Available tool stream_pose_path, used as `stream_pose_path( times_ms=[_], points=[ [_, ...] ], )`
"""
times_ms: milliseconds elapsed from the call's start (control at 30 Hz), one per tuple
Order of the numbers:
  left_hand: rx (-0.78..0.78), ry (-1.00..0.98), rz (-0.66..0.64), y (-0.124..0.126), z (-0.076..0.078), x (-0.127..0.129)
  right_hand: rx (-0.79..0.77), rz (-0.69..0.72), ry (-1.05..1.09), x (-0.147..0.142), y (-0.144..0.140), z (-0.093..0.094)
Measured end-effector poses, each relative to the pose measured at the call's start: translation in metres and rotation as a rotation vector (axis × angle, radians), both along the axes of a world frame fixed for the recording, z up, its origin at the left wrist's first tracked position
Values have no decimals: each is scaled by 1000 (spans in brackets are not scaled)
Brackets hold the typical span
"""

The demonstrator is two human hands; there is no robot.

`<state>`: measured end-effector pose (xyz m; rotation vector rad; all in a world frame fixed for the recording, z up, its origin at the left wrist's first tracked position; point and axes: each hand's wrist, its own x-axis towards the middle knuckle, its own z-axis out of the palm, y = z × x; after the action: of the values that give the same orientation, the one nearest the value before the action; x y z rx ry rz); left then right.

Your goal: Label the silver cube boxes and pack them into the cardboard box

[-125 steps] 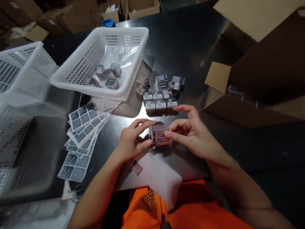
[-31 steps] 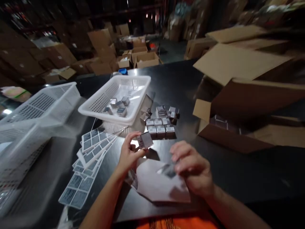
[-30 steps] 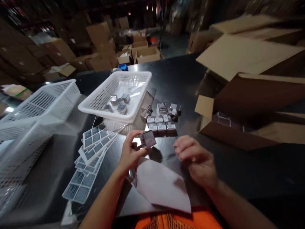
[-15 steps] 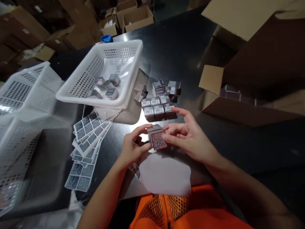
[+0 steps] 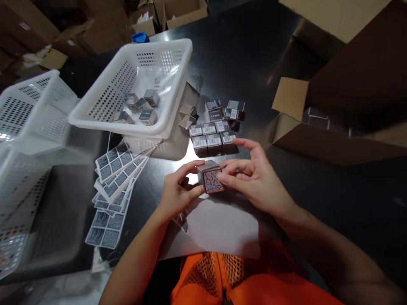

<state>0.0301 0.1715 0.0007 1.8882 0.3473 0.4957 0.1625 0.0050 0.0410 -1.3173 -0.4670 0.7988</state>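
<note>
The right hand (image 5: 254,180) has come back to the small box (image 5: 210,177) (light, stiff card, I think), which both it and the left hand (image 5: 176,192) pinch by the side faces.

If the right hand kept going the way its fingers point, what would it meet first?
The right hand points left, its fingertips already pressed on the small box that both hands hold. Past the box it would meet the left hand on the far side. Depth is hard to judge.
</note>
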Motion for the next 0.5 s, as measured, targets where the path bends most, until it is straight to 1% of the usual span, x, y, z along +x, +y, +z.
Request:
stream_pose_path(
  times_ms=[200, 500],
  points=[
    [28, -18, 3, 0, 0, 0, -24, -26, -7, -1, 1, 2],
    [52, -17, 0, 0, -1, -1, -38, -23, -19, -2, -1, 1]
  ],
)
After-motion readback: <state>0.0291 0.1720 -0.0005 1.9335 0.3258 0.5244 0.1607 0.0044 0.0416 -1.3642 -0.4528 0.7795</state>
